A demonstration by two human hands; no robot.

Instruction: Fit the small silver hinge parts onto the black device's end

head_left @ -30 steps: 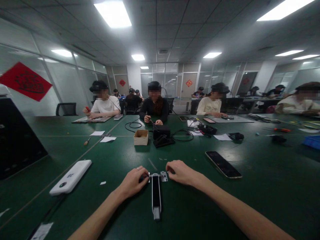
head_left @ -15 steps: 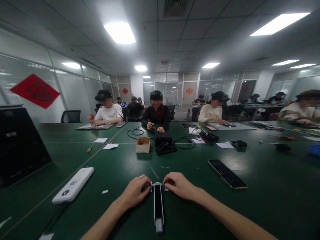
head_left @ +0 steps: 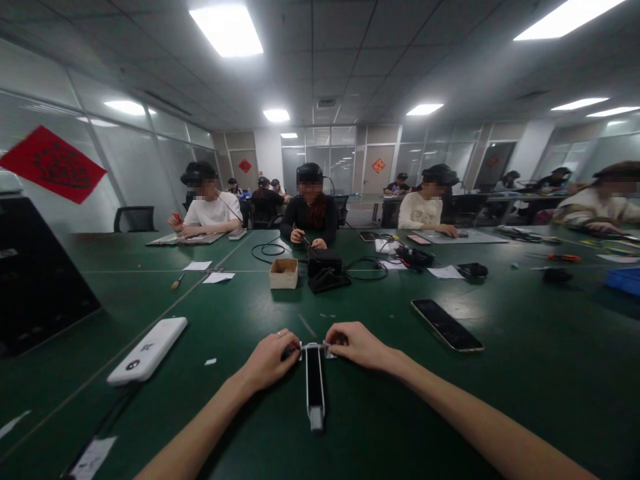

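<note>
Green tabletop fills a workroom where people in dark headgear sit at their own jobs; one in black works directly across, behind a small box. In the foreground, a slim, white-rimmed device lies flat between the wearer's forearms, its long body pointing toward the wearer, with metal plates flanking its far end. The left hand meets the left side of that end and the right hand the right. Fingers on both hands are bent inward at the plates; whether they pinch the metal or merely rest on it is too small to tell. Good handling here likely means light, matched pressure from both sides, keeping the plates level and the body straight, with fingertips near the edges so the joint stays visible. A phone lies beyond the right forearm, well apart from the work.
</note>
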